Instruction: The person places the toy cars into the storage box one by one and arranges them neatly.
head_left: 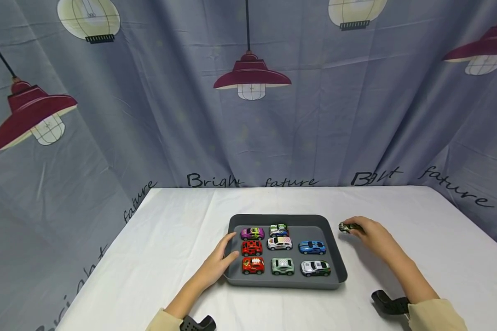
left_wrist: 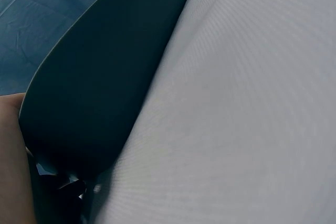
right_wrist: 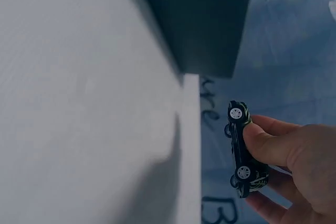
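I had the black toy car (head_left: 349,227) pinched in my right hand (head_left: 372,236), just off the right of the grey tray (head_left: 335,257). My left hand (head_left: 220,259) lay flat-fingered against its left rim. Eight cars sat inside in rows; next, I judged, came lifting this ninth over the wall into the bare far-right spot.

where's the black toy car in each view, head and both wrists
Head: the black toy car sits at centre right, pinched by the right hand just past the tray's far right corner.
Left wrist: not in it; only the tray's outer wall and white tablecloth show.
Right wrist: lower right, the car is held on edge, wheels facing the camera.
Shared landmark: the dark grey tray.
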A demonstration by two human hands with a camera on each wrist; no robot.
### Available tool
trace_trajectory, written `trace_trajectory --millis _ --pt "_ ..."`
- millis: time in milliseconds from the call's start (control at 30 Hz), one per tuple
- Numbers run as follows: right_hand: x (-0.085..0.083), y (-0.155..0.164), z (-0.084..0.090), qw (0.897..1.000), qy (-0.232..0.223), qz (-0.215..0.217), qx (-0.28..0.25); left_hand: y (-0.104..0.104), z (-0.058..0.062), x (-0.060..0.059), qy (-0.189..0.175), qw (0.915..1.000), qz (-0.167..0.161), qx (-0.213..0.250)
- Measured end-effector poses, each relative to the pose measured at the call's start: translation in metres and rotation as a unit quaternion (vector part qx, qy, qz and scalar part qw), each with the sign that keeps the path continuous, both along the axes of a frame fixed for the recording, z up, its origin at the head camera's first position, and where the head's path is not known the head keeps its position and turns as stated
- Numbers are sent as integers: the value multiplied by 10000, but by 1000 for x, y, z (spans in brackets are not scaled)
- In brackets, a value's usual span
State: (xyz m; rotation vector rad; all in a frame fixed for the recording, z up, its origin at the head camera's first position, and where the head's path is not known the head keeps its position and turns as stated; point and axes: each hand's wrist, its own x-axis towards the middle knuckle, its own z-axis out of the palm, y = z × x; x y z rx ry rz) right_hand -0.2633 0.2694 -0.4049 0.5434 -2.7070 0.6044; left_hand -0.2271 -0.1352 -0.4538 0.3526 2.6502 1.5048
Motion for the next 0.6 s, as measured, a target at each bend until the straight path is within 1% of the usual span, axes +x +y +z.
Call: trace_trajectory --millis 100,167,333,600 --pt "2 -10 7 9996 247 81 -85 0 0 0 -25 10000 1 12" --pt "2 -18 12 9996 237 95 -147 0 0 0 -39 10000 -7 20" --pt "0 -43 18 9996 -102 94 -233 0 0 -1 -74 9999 -24 63" --pt "-7 -76 10 9985 -504 224 -42 0 -1 -1 -45 10000 -44 71"
